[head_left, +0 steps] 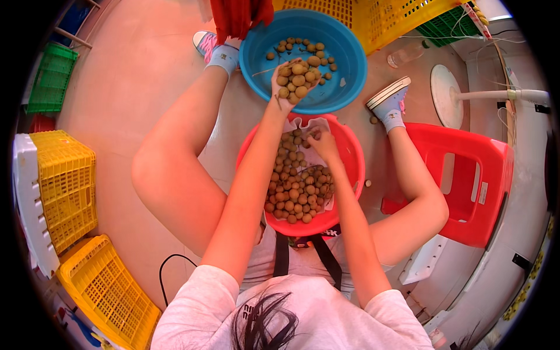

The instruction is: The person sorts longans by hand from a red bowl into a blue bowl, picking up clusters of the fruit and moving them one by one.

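My left hand (288, 89) is turned palm up over the near left part of a blue plastic basin (258, 89), and a heap of round brown longans (298, 80) rests in it, some on stems. More longans lie scattered on the basin's bottom. Nearer my body stands a red plastic basin (356, 153) lined with white paper, filled with many longans (294, 194). My right hand (322, 142) is over its far right part, fingertips bent around a longan at the edge of the paper.
A red plastic stool (494, 153) lies on its side at right, near a round white stand base (444, 96). Yellow crates (65, 183) stand at left, another yellow crate (372, 26) beyond the blue basin. A plastic bottle (407, 55) lies on the floor. My legs flank both basins.
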A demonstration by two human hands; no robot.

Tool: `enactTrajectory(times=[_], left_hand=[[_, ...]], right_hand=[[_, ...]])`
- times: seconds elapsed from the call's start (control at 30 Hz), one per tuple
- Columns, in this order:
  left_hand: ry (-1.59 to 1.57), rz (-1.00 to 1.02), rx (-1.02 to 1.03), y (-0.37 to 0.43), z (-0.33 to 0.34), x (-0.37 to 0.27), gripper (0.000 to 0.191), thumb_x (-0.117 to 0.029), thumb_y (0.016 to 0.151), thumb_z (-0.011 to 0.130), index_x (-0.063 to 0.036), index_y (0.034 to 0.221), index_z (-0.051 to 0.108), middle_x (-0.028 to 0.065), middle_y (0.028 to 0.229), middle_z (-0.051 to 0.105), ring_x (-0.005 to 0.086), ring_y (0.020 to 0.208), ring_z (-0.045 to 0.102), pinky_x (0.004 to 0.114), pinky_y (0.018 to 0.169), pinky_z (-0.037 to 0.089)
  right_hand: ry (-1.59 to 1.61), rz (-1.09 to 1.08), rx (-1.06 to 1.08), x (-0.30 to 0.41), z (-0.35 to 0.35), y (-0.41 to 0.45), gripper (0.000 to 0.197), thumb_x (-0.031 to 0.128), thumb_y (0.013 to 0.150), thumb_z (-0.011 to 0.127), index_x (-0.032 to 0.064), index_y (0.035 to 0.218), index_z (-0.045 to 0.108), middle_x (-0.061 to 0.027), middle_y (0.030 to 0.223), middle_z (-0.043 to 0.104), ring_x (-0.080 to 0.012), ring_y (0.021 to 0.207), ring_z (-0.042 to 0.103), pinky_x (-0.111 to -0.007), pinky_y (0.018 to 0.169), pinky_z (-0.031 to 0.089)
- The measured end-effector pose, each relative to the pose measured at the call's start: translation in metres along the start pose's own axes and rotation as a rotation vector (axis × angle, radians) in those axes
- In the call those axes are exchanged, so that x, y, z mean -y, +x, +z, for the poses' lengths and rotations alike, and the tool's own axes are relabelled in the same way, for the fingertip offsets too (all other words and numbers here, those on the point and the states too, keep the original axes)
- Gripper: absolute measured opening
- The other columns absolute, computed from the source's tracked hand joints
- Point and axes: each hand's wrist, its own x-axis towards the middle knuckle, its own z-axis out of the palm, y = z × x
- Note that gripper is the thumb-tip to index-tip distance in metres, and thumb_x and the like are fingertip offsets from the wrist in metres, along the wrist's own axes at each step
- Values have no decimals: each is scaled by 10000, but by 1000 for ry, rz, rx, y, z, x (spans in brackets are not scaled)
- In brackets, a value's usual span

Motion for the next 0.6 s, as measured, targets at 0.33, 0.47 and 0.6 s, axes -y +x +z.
enactTrajectory(times=[0.33, 0.47, 0.6], left_hand=[[75, 6, 41, 1, -2, -2, 327, -323, 860, 355, -72, 996, 515, 177, 1058, 542, 360, 941, 554, 512, 812, 461], [85, 18, 4, 3, 0, 0, 326, -320, 862, 352, -70, 993, 515, 173, 1059, 542, 347, 916, 566, 496, 787, 479], [105, 31, 48, 1, -1, -1, 308, -312, 865, 385, -75, 1023, 503, 159, 1145, 495, 336, 1032, 507, 509, 881, 416]], right_hand=[[223, -475, -201, 120, -95, 29, 268, 104, 746, 584, 76, 1008, 536, -22, 877, 566, -121, 798, 529, -271, 681, 407], [-126, -644, -330, 130, -94, 62, 278, 125, 728, 604, 129, 1001, 552, 5, 905, 565, -150, 855, 516, -316, 760, 358], [-361, -722, -351, 137, -86, 69, 238, 143, 736, 598, 155, 973, 570, 4, 900, 556, -188, 878, 496, -348, 786, 309]])
